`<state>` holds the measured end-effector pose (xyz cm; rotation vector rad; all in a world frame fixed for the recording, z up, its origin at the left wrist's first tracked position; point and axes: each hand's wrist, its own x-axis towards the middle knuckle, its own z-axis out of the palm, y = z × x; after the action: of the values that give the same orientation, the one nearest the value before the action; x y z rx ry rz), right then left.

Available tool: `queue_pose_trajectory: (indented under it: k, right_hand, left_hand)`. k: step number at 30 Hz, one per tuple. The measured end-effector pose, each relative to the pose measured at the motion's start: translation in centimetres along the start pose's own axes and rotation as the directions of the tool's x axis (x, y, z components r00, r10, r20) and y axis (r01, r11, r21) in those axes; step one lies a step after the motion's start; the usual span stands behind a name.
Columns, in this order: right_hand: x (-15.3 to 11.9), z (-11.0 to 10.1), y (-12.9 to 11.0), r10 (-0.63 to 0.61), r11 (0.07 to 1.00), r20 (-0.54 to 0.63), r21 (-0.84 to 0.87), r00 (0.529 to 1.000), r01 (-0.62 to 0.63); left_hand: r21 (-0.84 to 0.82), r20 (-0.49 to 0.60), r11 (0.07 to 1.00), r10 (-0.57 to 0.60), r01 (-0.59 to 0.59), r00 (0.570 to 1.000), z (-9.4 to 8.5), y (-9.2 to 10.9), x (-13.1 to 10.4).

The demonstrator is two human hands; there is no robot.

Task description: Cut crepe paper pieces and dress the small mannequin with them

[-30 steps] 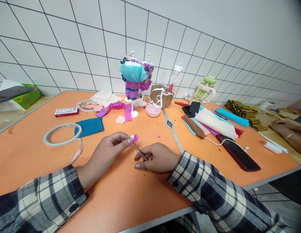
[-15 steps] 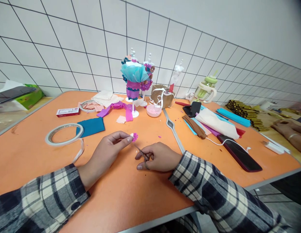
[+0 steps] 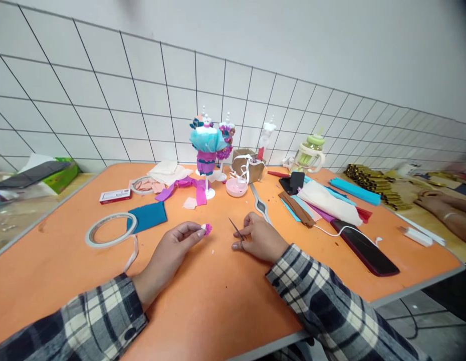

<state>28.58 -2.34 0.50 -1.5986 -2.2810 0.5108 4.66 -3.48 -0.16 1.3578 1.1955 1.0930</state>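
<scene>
Nearer than the pink bowl [image 3: 236, 189] on the orange bench [image 3: 188, 311], and to its left, the left hand [image 3: 169, 253] pinches a small magenta paper flower [image 3: 207, 229] between thumb and fingers, white at the end by the fingertips. Nearer than the bowl and to its right, the right hand [image 3: 262, 238] grips small scissors [image 3: 236, 228], their tips pointing up and left, apart from the flower. Also nearer than the bowl, the dark phone [image 3: 368, 251] lies well to its right, and the large tape roll [image 3: 90, 235] well to its left, beside a folded teal sheet [image 3: 147, 217]. A grey strap [image 3: 260, 204] starts just right of the bowl and runs toward the right hand. Left of the bowl are a magenta strip [image 3: 201, 194] and, farther left, a red-and-white box [image 3: 115, 196]; right of it, a rolled cream sheet [image 3: 328, 201]. Behind the bowl stand a dress form in turquoise and purple [image 3: 207, 143], to its left, and a brown paper bag [image 3: 254, 169], slightly right. Beyond the bowl to the right is a green-lidded bottle [image 3: 307, 157], with the tiled wall [image 3: 180, 95] farthest back.
</scene>
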Motion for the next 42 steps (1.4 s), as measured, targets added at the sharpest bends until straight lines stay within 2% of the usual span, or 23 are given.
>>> queue_pose_trajectory:
  k: [2, 5, 7, 9, 11, 13, 14, 15, 17, 18, 20, 21, 22, 24, 27, 32, 37, 42]
  right_hand:
    - [0.1, 0.2, 0.3, 0.083, 0.997, 0.046, -0.001, 0.995, -0.083]
    - [0.9, 0.6, 0.7, 0.199, 0.974, 0.106, 0.092, 0.974, -0.209]
    - [1.7, 0.7, 1.1, 0.255, 0.928, 0.256, 0.204, 0.932, -0.310]
    - [2.4, 0.6, 1.5, 0.249, 0.856, 0.430, 0.321, 0.868, -0.404]
    - [2.9, 0.4, 1.8, 0.182, 0.777, 0.566, 0.418, 0.804, -0.470]
    - [3.1, 0.1, 1.8, 0.122, 0.727, 0.639, 0.463, 0.759, -0.507]
    - [3.1, -0.1, 1.7, 0.108, 0.733, 0.643, 0.463, 0.758, -0.498]
    - [3.1, -0.3, 1.4, 0.105, 0.760, 0.621, 0.453, 0.777, -0.465]
    - [3.1, -0.6, 0.4, 0.111, 0.836, 0.509, 0.417, 0.854, -0.357]
    - [3.2, -0.8, -0.3, 0.104, 0.866, 0.416, 0.409, 0.904, -0.287]
    - [3.6, -0.9, -2.2, 0.075, 0.888, 0.223, 0.429, 0.972, -0.167]
    - [3.9, -0.9, -3.2, -0.009, 0.892, 0.067, 0.452, 0.998, -0.022]
    - [4.1, -0.8, -4.1, -0.095, 0.880, -0.038, 0.464, 0.995, 0.102]
    - [4.5, -0.3, -5.5, -0.187, 0.856, -0.115, 0.468, 0.976, 0.220]
    - [4.6, 1.0, -5.9, -0.180, 0.881, -0.159, 0.412, 0.971, 0.231]
    - [4.3, 2.5, -4.6, -0.042, 0.861, -0.083, 0.502, 0.996, 0.078]
    - [4.0, 3.1, -4.7, -0.077, 0.807, -0.081, 0.580, 0.994, 0.110]
    - [4.3, 4.0, -4.7, -0.027, 0.775, -0.044, 0.630, 0.999, 0.049]
  left_hand:
    - [0.021, 0.011, 1.000, -0.017, 0.017, 1.000, -0.2, 0.2, 0.0]
    - [0.016, 0.018, 0.999, -0.039, 0.039, 0.999, -0.5, 0.3, -0.1]
    - [0.000, 0.021, 0.999, -0.052, 0.052, 0.998, -0.7, 0.4, -0.1]
    - [-0.036, 0.026, 0.998, -0.058, 0.059, 0.998, -0.9, 0.4, -0.1]
    - [-0.052, 0.034, 0.996, -0.068, 0.070, 0.997, -1.1, 0.5, -0.1]
    - [-0.058, 0.036, 0.996, -0.061, 0.063, 0.997, -1.1, 0.5, 0.0]
    - [-0.059, 0.039, 0.997, -0.053, 0.055, 0.998, -1.2, 0.4, 0.0]
    - [-0.059, 0.037, 0.997, -0.043, 0.045, 0.998, -1.2, 0.4, 0.0]
    - [-0.052, 0.023, 0.998, -0.035, 0.036, 0.999, -1.2, 0.2, 0.2]
    - [-0.045, 0.007, 0.998, -0.034, 0.034, 0.999, -1.2, 0.1, 0.3]
    - [-0.026, 0.001, 0.999, -0.028, 0.028, 1.000, -1.3, -0.2, 0.6]
    - [-0.013, 0.008, 1.000, -0.018, 0.019, 1.000, -1.3, -0.3, 0.7]
    - [0.002, 0.021, 1.000, -0.008, 0.008, 1.000, -1.3, -0.4, 0.9]
    - [0.032, 0.041, 0.999, 0.020, -0.021, 0.999, -1.4, -0.6, 1.1]
    - [0.089, 0.078, 0.994, 0.056, -0.063, 0.995, -1.2, -0.6, 1.1]
    - [0.193, 0.110, 0.975, 0.090, -0.111, 0.990, -0.9, -0.6, 1.0]
    - [0.194, 0.101, 0.975, 0.090, -0.109, 0.991, -1.1, -1.2, 1.1]
    - [0.214, 0.105, 0.971, 0.089, -0.110, 0.990, -1.2, -1.7, 1.3]
